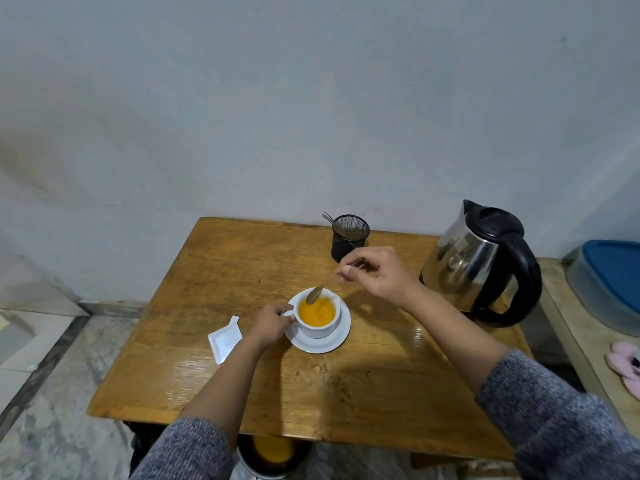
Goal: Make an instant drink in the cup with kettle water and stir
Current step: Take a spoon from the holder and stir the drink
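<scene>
A white cup (pixel 318 330) full of orange drink stands on a white saucer (pixel 337 341) in the middle of the wooden table (pixel 381 393). My left hand (pixel 270 323) grips the cup's handle from the left. My right hand (pixel 375 273) pinches the top of a metal spoon (pixel 320 289) above and right of the cup. The spoon's bowl sits at the cup's far rim, at the drink's surface. A steel kettle (pixel 478 261) with a black lid and handle stands at the table's right.
A torn white sachet (pixel 224 339) lies left of the saucer. A black mesh holder (pixel 349 237) with cutlery stands at the back against the wall. A blue-lidded container (pixel 607 282) and pink slippers (pixel 627 363) sit on a ledge at the right. A bin (pixel 273 455) shows under the table's front edge.
</scene>
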The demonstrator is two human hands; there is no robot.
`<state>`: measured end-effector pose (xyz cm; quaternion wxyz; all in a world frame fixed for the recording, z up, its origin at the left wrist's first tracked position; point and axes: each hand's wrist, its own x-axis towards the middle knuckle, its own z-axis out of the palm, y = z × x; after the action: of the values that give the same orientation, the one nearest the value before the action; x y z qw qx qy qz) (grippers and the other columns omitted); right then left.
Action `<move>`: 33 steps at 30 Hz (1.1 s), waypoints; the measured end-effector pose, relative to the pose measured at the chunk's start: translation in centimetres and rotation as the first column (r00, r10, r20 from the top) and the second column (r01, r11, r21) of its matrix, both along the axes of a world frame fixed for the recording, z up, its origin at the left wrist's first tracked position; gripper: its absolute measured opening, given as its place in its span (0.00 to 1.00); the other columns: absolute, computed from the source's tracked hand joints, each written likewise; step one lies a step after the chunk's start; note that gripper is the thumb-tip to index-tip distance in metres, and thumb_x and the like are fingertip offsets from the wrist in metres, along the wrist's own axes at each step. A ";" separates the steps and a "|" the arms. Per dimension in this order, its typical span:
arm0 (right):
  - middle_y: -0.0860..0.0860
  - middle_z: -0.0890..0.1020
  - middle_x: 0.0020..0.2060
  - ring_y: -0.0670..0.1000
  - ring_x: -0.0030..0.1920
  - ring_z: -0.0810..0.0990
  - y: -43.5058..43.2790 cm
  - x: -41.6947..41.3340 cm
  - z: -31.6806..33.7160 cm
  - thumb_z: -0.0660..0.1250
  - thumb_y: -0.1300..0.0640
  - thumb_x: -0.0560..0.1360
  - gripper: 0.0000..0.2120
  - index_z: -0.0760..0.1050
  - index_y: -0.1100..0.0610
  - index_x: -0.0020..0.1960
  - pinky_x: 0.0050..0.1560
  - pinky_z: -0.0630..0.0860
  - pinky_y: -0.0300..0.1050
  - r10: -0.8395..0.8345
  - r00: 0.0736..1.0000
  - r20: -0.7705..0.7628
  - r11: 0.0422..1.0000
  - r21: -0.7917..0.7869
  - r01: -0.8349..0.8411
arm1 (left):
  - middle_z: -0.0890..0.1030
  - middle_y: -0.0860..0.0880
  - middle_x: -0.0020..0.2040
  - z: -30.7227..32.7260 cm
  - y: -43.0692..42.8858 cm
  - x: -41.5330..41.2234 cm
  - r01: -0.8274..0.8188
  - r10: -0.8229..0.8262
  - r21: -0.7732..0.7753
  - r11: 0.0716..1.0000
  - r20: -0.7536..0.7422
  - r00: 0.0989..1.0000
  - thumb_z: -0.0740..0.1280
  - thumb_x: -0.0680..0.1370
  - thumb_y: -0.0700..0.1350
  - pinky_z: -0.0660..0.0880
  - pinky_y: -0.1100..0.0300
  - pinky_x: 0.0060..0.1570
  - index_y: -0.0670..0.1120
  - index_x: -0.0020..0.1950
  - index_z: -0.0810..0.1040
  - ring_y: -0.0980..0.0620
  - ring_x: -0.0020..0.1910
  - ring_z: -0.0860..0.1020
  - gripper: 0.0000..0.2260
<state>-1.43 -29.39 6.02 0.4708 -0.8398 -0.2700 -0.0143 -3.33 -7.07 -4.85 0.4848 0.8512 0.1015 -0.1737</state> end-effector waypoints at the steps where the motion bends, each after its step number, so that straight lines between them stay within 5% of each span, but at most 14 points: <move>1: 0.53 0.83 0.34 0.45 0.35 0.83 -0.1 0.0 -0.2 0.66 0.66 0.75 0.06 0.81 0.60 0.42 0.40 0.81 0.39 -0.054 0.995 -0.079 0.995 0.081 0.060 | 0.80 0.39 0.59 0.0 0.0 0.0 -0.004 0.004 -0.003 1.000 -0.002 1.000 0.62 0.77 0.39 0.68 0.57 0.49 0.39 0.57 0.80 0.41 0.59 0.76 0.12; 4: 0.55 0.81 0.33 0.44 0.30 0.83 -0.7 0.0 -1.2 0.63 0.68 0.77 0.11 0.79 0.58 0.40 0.33 0.80 0.34 -0.195 0.924 -0.328 0.914 0.280 0.292 | 0.79 0.40 0.61 0.1 0.0 -0.1 -0.016 0.016 -0.003 1.000 -0.018 1.000 0.63 0.76 0.40 0.69 0.56 0.51 0.40 0.59 0.79 0.42 0.61 0.75 0.13; 6: 0.55 0.82 0.32 0.46 0.29 0.84 -1.3 0.0 -2.2 0.62 0.66 0.77 0.11 0.79 0.59 0.40 0.31 0.79 0.32 -0.291 0.833 -0.471 0.780 0.386 0.492 | 0.79 0.40 0.61 0.2 0.0 -0.1 -0.013 0.013 -0.003 1.000 -0.018 1.000 0.63 0.76 0.40 0.71 0.53 0.54 0.40 0.60 0.78 0.41 0.61 0.75 0.14; 9: 0.55 0.83 0.36 0.47 0.31 0.85 -2.2 -0.6 -3.9 0.63 0.64 0.77 0.07 0.77 0.60 0.42 0.32 0.80 0.32 -0.320 0.638 -0.701 0.439 0.487 0.755 | 0.80 0.40 0.60 0.2 0.0 -0.3 -0.019 0.019 -0.018 1.000 -0.003 1.000 0.63 0.76 0.40 0.70 0.56 0.51 0.40 0.59 0.79 0.43 0.58 0.76 0.13; 13: 0.60 0.80 0.51 0.49 0.34 0.86 -3.1 -2.5 -6.6 0.63 0.66 0.77 0.03 0.75 0.65 0.49 0.34 0.81 0.35 -0.124 0.434 -0.892 -0.032 0.441 0.897 | 0.80 0.42 0.58 0.0 0.1 -0.2 -0.016 0.017 -0.037 0.999 0.004 1.000 0.63 0.76 0.40 0.68 0.58 0.49 0.41 0.58 0.80 0.48 0.53 0.76 0.12; 16: 0.61 0.81 0.51 0.48 0.32 0.85 -3.0 -4.2 -8.3 0.62 0.66 0.77 0.10 0.74 0.68 0.57 0.29 0.79 0.33 -0.083 0.322 -0.943 -0.167 0.332 0.928 | 0.80 0.43 0.59 -0.2 0.3 -0.2 0.001 -0.001 -0.045 0.999 0.011 1.000 0.63 0.76 0.41 0.69 0.58 0.49 0.42 0.59 0.80 0.48 0.54 0.76 0.13; 23: 0.57 0.78 0.51 0.50 0.42 0.80 -0.9 -7.0 -11.7 0.61 0.66 0.78 0.06 0.75 0.64 0.53 0.43 0.82 0.41 -0.147 0.163 -0.976 -0.104 0.179 0.978 | 0.79 0.44 0.60 -0.4 0.7 0.0 0.029 -0.028 -0.066 0.997 0.014 1.000 0.64 0.76 0.40 0.67 0.58 0.50 0.41 0.59 0.79 0.50 0.54 0.75 0.13; 26: 0.57 0.78 0.54 0.51 0.45 0.81 -0.3 -7.2 -13.0 0.61 0.66 0.78 0.13 0.74 0.62 0.61 0.55 0.78 0.47 -0.271 0.107 -0.957 0.024 0.105 0.994 | 0.80 0.43 0.60 -0.6 0.9 0.1 0.041 -0.039 -0.108 0.993 0.020 0.999 0.64 0.76 0.40 0.68 0.58 0.51 0.41 0.58 0.79 0.50 0.55 0.75 0.12; 28: 0.56 0.78 0.56 0.52 0.50 0.79 -0.1 -7.4 -13.8 0.64 0.65 0.76 0.15 0.74 0.59 0.62 0.54 0.77 0.47 -0.449 0.057 -0.892 0.170 -0.022 0.985 | 0.80 0.43 0.60 -0.8 1.0 0.0 0.051 -0.049 -0.108 0.993 0.026 0.998 0.64 0.76 0.40 0.68 0.58 0.52 0.42 0.58 0.80 0.48 0.58 0.76 0.12; 30: 0.56 0.78 0.58 0.53 0.51 0.78 0.1 -7.8 -14.2 0.66 0.66 0.74 0.17 0.75 0.58 0.62 0.51 0.77 0.48 -0.645 0.097 -0.758 0.336 -0.167 0.927 | 0.80 0.44 0.60 -0.8 1.1 0.0 0.060 -0.057 -0.104 0.993 0.032 0.998 0.64 0.76 0.41 0.68 0.58 0.52 0.42 0.58 0.79 0.50 0.57 0.75 0.12; 33: 0.58 0.79 0.57 0.51 0.49 0.75 0.5 -8.1 -14.4 0.65 0.71 0.72 0.19 0.76 0.62 0.61 0.46 0.74 0.45 -0.752 0.289 -0.593 0.495 -0.219 0.841 | 0.78 0.45 0.62 -0.8 1.1 0.1 0.067 -0.064 -0.087 0.994 0.030 0.997 0.64 0.77 0.42 0.68 0.57 0.54 0.43 0.61 0.78 0.50 0.57 0.74 0.13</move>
<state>-9.58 -28.86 -8.34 0.5150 -0.7789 0.3577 0.0116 -3.22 -5.96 -5.68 0.5170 0.8342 0.0593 -0.1823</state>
